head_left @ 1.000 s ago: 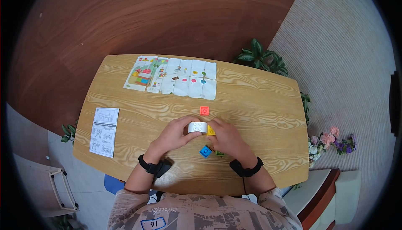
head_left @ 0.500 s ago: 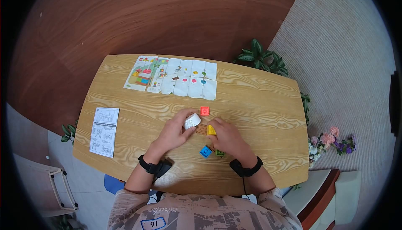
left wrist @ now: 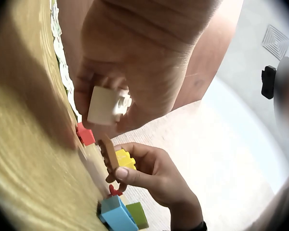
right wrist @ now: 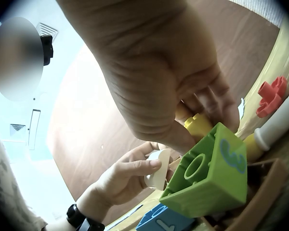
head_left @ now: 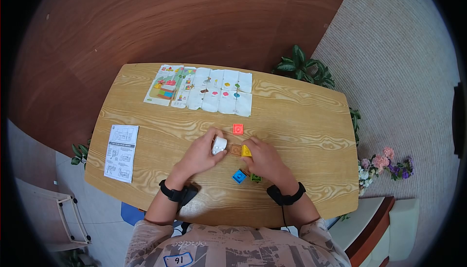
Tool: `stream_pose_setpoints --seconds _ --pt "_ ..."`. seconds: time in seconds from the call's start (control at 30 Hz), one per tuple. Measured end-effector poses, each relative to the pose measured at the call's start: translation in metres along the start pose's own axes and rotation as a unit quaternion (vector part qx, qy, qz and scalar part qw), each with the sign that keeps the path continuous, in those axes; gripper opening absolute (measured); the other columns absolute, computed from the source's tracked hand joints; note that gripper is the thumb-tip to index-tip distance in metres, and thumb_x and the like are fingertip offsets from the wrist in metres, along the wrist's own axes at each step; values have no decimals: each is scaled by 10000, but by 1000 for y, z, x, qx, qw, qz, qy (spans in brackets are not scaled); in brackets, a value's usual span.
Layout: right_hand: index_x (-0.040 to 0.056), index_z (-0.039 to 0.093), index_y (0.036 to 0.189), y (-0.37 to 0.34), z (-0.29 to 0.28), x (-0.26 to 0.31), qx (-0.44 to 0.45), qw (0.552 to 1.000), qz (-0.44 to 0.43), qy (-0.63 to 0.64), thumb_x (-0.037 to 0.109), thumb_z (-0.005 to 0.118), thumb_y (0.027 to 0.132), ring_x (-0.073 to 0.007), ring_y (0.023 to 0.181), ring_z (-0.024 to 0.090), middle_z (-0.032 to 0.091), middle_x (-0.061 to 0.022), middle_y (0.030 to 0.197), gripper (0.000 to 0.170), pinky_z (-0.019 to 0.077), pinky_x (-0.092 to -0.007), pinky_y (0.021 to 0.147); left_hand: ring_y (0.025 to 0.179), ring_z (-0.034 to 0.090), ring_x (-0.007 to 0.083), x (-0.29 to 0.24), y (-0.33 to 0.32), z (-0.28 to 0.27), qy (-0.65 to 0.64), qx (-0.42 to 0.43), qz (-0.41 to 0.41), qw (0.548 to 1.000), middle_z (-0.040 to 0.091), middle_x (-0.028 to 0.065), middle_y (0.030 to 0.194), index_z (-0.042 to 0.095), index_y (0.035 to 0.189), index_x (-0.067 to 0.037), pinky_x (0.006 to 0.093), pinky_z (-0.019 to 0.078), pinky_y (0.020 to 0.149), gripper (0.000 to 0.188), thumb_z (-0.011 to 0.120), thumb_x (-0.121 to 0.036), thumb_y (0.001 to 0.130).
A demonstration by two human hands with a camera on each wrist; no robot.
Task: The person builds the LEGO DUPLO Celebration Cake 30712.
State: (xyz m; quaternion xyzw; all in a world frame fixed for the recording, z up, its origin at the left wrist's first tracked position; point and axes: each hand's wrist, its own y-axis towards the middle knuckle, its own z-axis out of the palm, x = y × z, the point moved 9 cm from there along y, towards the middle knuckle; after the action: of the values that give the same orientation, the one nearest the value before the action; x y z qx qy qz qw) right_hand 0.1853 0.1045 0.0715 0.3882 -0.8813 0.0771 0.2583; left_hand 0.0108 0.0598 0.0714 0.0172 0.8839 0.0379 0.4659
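Observation:
In the head view the left hand [head_left: 198, 152] holds a white studded brick [head_left: 220, 145] tilted between thumb and fingers. The right hand [head_left: 266, 161] pinches a yellow brick [head_left: 246, 151] at the right end of a brown plate [head_left: 235, 150]; the left wrist view shows the yellow brick [left wrist: 125, 159] on top of the plate [left wrist: 107, 154]. The white brick is apart from the plate, just to its left. A red brick [head_left: 238, 129] lies beyond the hands. Nearer the body are a blue brick [head_left: 239, 176] and a green brick [head_left: 256, 178], partly behind the right hand.
Beside the right hand, its wrist view shows a red flower-shaped piece [right wrist: 272, 97], a white tube [right wrist: 280, 121] and another brown piece [right wrist: 262, 197]. Instruction sheets lie at the table's back [head_left: 214, 91] and left [head_left: 121, 153]. Plants [head_left: 304, 66] and flowers [head_left: 379, 162] stand past the right edge.
The left hand has drawn the white brick left from over the brown plate and tilted it, uncovering the plate's studs. The right hand has stayed on the yellow brick almost without moving.

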Motion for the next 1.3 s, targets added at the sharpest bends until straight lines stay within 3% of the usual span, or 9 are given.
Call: stream_pose_setpoints --seconds 0.23,0.43,0.63,0.83,0.93,1.03,1.13,1.23,1.3 --pt "27 626 1201 1 1 -1 8 1000 10 -8 158 803 900 -398 1083 697 651 -161 1167 373 577 -517 882 938 708 359 3 0 2 35 2 5 999 732 164 1050 696 1179 -58 428 570 825 340 830 -131 875" --pt "26 625 1203 1 0 0 10 1000 12 -12 157 803 898 -396 1081 695 648 -159 1151 377 577 -516 884 1148 665 366 14 -1 13 68 46 37 996 718 156 1213 696 1257 -49 447 544 984 349 798 -153 940" --pt "32 625 1187 0 -1 1 15 1000 11 -16 156 799 901 -387 1087 693 646 -154 1135 356 574 -502 884 1231 639 399 18 -1 17 78 56 34 995 700 190 1270 670 1329 -43 464 518 1066 421 789 -153 941" --pt "36 622 1193 0 -5 7 7 1000 2 -5 138 810 890 -389 1088 693 650 -159 1159 370 575 -499 885 1274 610 395 3 -1 7 76 1 90 993 669 178 1347 682 1314 -50 457 497 1086 426 809 -204 938" --pt "36 618 1222 -1 -10 11 -16 1000 -16 4 132 816 883 -397 1092 694 655 -168 1203 405 578 -497 889 1276 607 389 -20 -1 -10 115 -65 120 984 684 167 1317 705 1303 -61 452 483 1085 416 815 -222 935" --pt "36 613 1262 -3 -17 21 -27 999 -32 11 135 804 896 -402 1100 694 653 -171 1245 425 582 -499 887 1141 688 341 -28 -3 -17 100 -104 150 978 734 147 1184 722 1298 -58 423 536 976 414 821 -247 943" --pt "60 631 1289 -3 -24 30 -60 997 -56 16 170 808 898 -400 1034 695 659 -146 1188 443 586 -473 835 936 747 220 -14 -1 -2 -88 10 16 996 781 98 1039 720 1315 -38 358 575 827 416 824 -231 962" --pt "68 647 1279 -3 -30 42 -92 990 -107 21 182 815 897 -372 1010 707 673 -128 1184 433 596 -438 816 878 753 110 8 -4 18 -169 81 -28 982 809 70 1017 705 1331 -8 279 577 741 358 781 -150 1012" --pt "71 637 1300 -5 -30 47 -98 989 -114 0 184 790 913 -344 1011 698 657 -118 1179 432 592 -440 843 941 757 101 8 -4 22 -298 68 -22 952 810 82 1062 701 1328 11 259 582 768 313 740 -89 1035"
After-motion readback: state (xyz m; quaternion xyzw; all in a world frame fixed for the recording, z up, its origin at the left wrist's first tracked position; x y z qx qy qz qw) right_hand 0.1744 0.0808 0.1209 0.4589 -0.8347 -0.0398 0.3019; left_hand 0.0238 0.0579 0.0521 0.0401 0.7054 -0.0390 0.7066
